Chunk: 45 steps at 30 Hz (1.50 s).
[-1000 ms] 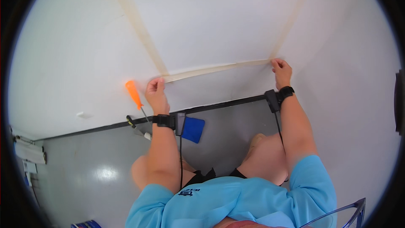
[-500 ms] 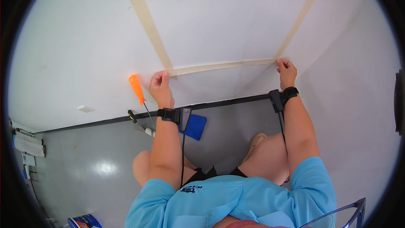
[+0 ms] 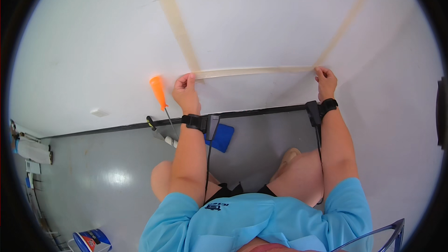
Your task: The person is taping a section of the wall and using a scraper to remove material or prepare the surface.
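Observation:
A strip of beige masking tape (image 3: 254,72) stretches level in front of the white wall (image 3: 252,23). My left hand (image 3: 185,92) pinches its left end between thumb and fingers, and my right hand (image 3: 326,83) pinches the right end. On the wall a wide tape band (image 3: 175,23) runs up from near the left end. A narrower tape band (image 3: 345,25) rises from the right end and turns a corner at the top. Whether the held strip touches the wall along its length, I cannot tell.
Left of my left hand, an orange-handled tool (image 3: 158,92) with a thin shaft leans on the wall. By the black baseboard (image 3: 261,111) lie a scraper-like tool (image 3: 157,133) and a blue cloth (image 3: 221,137). A wall plate (image 3: 99,112) sits lower left; a blue-and-white bucket (image 3: 93,241) stands on the grey floor.
Both hands still pinch the strip's ends, and the strip lies closer to level. The whole scene has shifted slightly right in the picture.

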{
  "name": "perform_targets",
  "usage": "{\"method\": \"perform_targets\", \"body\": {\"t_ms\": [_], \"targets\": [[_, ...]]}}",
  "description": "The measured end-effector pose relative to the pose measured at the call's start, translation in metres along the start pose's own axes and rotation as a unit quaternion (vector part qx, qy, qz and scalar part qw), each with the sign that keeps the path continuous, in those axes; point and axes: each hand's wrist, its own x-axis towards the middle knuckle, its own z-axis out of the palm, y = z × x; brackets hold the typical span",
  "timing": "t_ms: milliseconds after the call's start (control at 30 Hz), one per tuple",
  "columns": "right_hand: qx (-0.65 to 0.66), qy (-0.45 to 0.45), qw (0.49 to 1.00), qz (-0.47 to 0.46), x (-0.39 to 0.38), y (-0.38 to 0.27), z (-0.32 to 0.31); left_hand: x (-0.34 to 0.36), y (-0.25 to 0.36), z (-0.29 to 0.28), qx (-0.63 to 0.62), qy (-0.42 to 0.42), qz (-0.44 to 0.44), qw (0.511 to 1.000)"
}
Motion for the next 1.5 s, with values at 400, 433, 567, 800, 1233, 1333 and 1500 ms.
{"method": "perform_targets", "body": {"t_ms": [400, 433, 567, 800, 1233, 1333, 1500], "targets": [[0.009, 0.003, 1.0, 0.013, -0.004, -0.01, 0.006, 0.0, -0.003, 0.003, 0.049, 0.017, 0.037, 0.998], [0.008, 0.004, 1.0, 0.012, -0.004, -0.011, 0.005, 0.0, -0.003, 0.003, 0.043, 0.016, 0.039, 0.998], [0.016, 0.004, 1.0, 0.007, -0.004, -0.008, 0.005, -0.001, -0.003, 0.003, 0.033, 0.021, 0.041, 0.998], [-0.012, 0.022, 0.999, -0.034, 0.002, 0.005, 0.001, 0.005, -0.007, -0.003, 0.028, 0.032, 0.058, 0.997], [0.011, 0.01, 1.0, -0.007, 0.006, 0.01, 0.001, 0.02, -0.011, -0.017, 0.039, -0.024, 0.049, 0.998], [0.014, 0.049, 0.998, 0.024, 0.005, 0.014, -0.004, 0.015, -0.007, -0.015, 0.048, -0.028, 0.035, 0.998], [-0.014, 0.069, 0.997, -0.034, 0.008, 0.011, -0.009, -0.01, -0.007, -0.001, 0.091, 0.026, 0.135, 0.986]]}}
